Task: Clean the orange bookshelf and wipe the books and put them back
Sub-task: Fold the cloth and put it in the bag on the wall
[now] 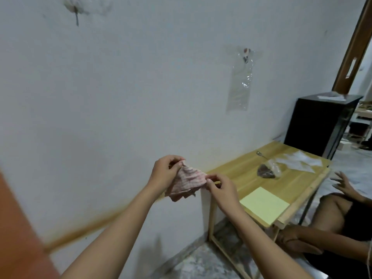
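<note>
left hand (164,174): pinches top of the cloth (187,183) | right hand (220,189): pinches its right edge | cloth: up in the air by the wall (120,97) | orange bookshelf (18,228): far left edge

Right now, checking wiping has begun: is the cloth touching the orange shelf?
No, both hands hold the cloth in midair before the wall.

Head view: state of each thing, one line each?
Cloth: off the table, crumpled, stretched between both hands.
Left hand: fingers pinching cloth's top corner.
Right hand: fingers pinching cloth's right edge.
Yellow paper: flat on table.
Table: upright against wall.
Plastic bag: crumpled on table.
Orange shelf: only an edge visible.
</note>
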`<state>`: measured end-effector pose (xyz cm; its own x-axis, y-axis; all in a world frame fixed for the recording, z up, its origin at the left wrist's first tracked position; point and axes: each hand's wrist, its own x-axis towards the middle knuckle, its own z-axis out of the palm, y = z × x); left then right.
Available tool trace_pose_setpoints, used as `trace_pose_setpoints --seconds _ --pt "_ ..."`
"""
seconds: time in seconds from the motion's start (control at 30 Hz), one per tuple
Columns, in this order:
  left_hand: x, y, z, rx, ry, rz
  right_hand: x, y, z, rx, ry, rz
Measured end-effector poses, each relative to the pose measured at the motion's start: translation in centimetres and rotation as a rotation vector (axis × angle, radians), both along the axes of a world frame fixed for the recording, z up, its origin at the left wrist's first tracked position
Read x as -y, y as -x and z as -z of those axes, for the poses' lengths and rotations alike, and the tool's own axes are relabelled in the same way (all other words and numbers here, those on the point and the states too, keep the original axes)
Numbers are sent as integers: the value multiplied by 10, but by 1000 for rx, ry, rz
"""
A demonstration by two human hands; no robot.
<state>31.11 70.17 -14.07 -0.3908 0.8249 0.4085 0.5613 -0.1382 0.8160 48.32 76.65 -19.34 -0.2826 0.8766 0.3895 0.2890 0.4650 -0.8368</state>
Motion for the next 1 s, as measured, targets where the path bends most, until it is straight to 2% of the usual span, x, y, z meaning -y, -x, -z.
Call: trace_pose_setpoints --seconds 0.2,0.43,0.7,0.8,0.9,1.0 --pt "-9 46 -13 -254 -15 49 -27 50 -11 -85 8 -92" --pt "-6 120 -57 -348 -121 116 -31 143 -54 -139 20 -470" --pt "-7 195 -102 -412 -240 2 -56 221 -114 -179 -144 -410" --pt "-8 213 -104 -419 -206 -59 -63 240 -144 -180 -227 -371" --pt "-9 230 -119 -383 -127 -78 -68 254 -173 -189 -306 -403" --pt "-5 245 -152 -375 -198 -157 -68 264 -203 -228 -400 -490"
